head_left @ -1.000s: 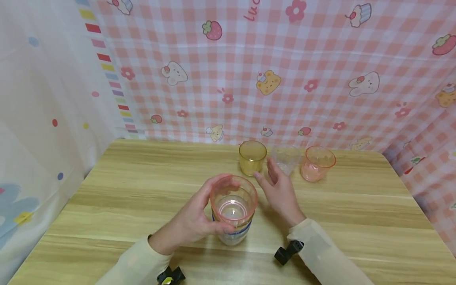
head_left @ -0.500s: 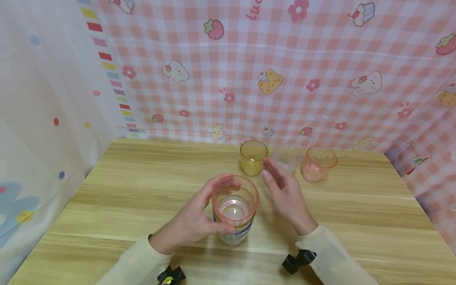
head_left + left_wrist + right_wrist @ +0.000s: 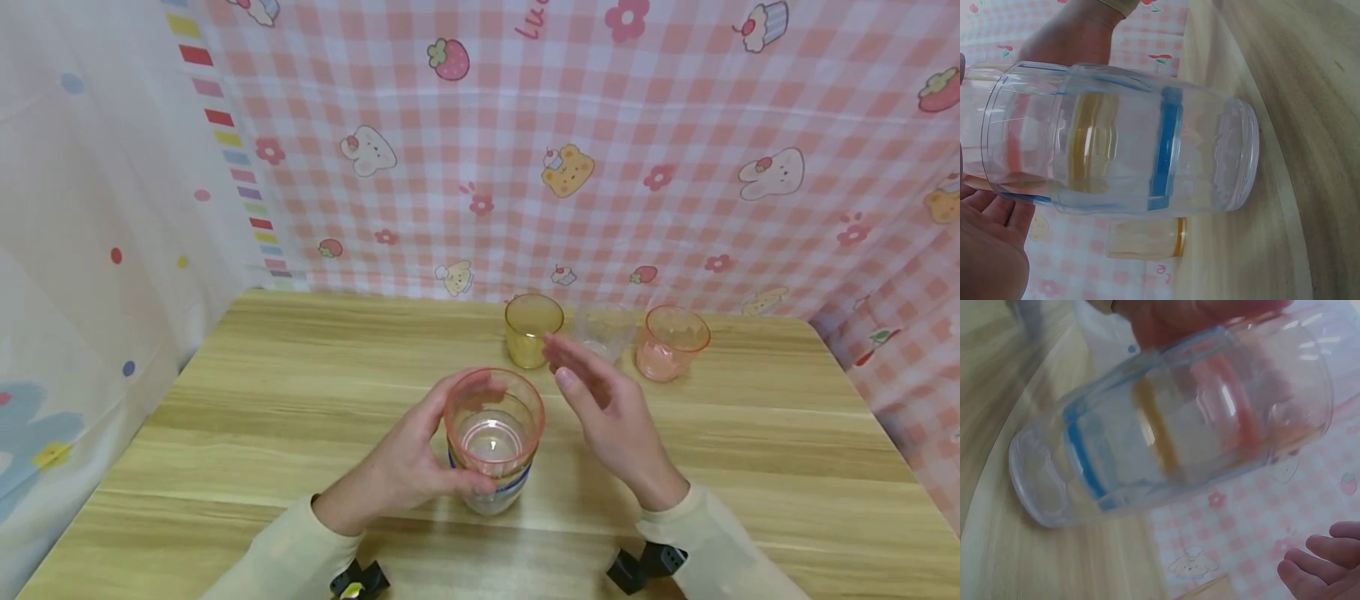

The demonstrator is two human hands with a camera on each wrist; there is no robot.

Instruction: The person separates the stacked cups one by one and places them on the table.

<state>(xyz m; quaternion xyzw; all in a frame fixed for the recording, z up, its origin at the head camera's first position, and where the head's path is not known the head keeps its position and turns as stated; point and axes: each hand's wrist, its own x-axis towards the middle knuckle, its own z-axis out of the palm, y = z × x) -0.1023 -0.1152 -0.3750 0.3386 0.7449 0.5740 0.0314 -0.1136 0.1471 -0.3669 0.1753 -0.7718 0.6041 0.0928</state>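
My left hand grips a stack of nested clear plastic cups near the top, thumb on the near side and fingers round the far side. The uppermost cup has a pink rim. In the left wrist view, yellow and blue bands show through the cup stack, whose lowest base sits at the wooden table. Just right of the stack, my right hand is held apart from it, fingers extended and holding nothing. Its fingertips overlap the edge of a yellow cup in the head view.
Behind the right hand stand a colourless cup and a pink cup, in a row with the yellow one. The wooden table ends at a pink checked cloth at the back. A pale cloth hangs at the left.
My right hand has drawn back toward the near right, away from the row of cups, and its fingers have turned leftward. The left hand and the stack have stayed in place.
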